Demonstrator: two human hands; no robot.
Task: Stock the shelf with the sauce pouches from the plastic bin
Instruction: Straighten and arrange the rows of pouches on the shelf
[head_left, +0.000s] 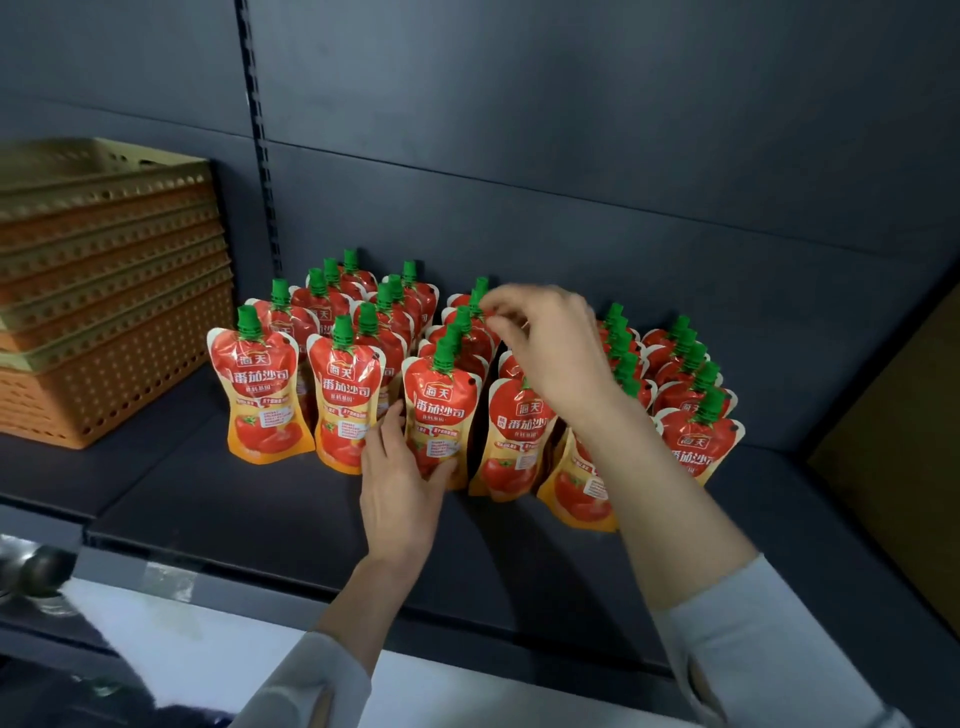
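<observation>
Gripping the front tomato sauce pouch (439, 410), third from the left, our left hand (400, 488) wraps its thumb round one side and its fingers round the other, low on the pack. Our right hand (550, 348) hangs above the next row with its fingers curled beside the green caps (475, 304) at the back. We cannot tell whether it pinches one, and it hides the top of the neighbouring pouch (511, 436). Our right forearm covers much of the row beyond.

The pouches stand upright in rows running front to back on the dark shelf (260, 509), and the rear ones show little but their caps. A stack of orange and beige perforated plastic baskets (104, 312) sits at left, cut off by the frame. A brown panel (893, 441) at right is too dim for us to identify.
</observation>
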